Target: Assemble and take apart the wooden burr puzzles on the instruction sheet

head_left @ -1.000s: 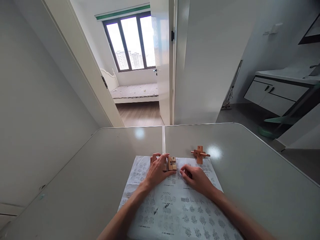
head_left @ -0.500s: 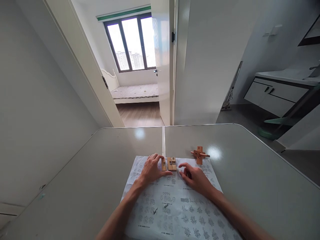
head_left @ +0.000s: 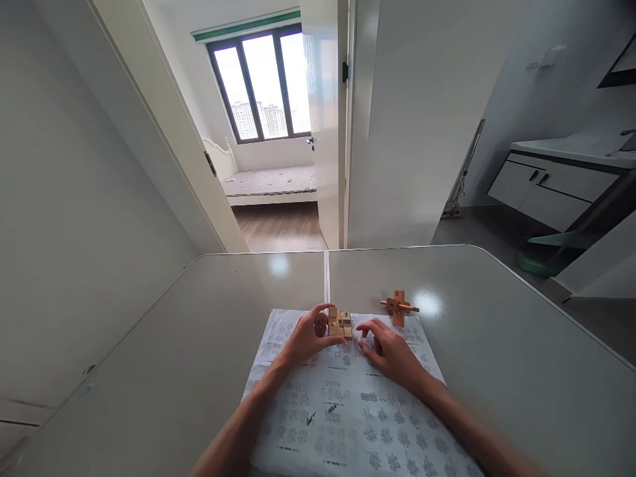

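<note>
A small cluster of wooden puzzle pieces (head_left: 340,322) lies on a printed instruction sheet (head_left: 348,411) on the grey table (head_left: 199,344). My left hand (head_left: 308,336) pinches the left piece of the cluster between thumb and fingers. My right hand (head_left: 385,346) rests on the sheet just right of the pieces, fingers curled and apart, holding nothing. An assembled wooden cross puzzle (head_left: 399,307) with a peg through it stands at the sheet's far right corner.
The table has a seam (head_left: 326,278) down its middle and rounded far corners. Beyond it an open doorway (head_left: 278,199) leads to a room with a bed and window. A cabinet (head_left: 551,189) stands at right.
My left hand slid a separate wooden piece rightward against the cluster and now pinches it there. My right hand shifted slightly toward the pieces.
</note>
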The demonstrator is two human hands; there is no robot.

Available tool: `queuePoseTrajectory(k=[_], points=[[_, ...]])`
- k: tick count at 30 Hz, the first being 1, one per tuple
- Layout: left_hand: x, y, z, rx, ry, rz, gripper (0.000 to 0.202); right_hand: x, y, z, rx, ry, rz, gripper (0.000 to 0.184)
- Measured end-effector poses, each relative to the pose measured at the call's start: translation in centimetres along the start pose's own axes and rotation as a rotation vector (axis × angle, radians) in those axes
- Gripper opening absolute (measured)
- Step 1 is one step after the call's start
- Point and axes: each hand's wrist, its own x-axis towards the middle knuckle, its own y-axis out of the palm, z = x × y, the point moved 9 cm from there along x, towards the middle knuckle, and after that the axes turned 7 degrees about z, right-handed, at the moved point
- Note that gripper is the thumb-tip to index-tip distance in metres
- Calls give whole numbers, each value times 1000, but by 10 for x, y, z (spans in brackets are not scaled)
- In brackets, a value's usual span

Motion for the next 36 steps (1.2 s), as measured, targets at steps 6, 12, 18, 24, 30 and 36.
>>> queuePoseTrajectory(k=[6, 12, 18, 24, 30, 36], points=[[-1, -7, 0, 116, -17, -118, 67, -3, 3, 6, -43, -74, 30, 33], [-8, -34, 12, 282, -130, -391, 56, -3, 8, 10, -114, -148, 60, 41], [-8, -32, 16, 470, -160, -392, 52, -5, 10, 12, -164, -177, 47, 31], [-7, -27, 15, 518, -198, -330, 49, -4, 7, 13, -156, -157, 25, 22], [-5, -21, 11, 568, -152, -297, 48, -3, 6, 13, -92, -136, 31, 18], [-10, -23, -12, 592, 21, -382, 44, -4, 8, 12, -137, -117, 27, 22]])
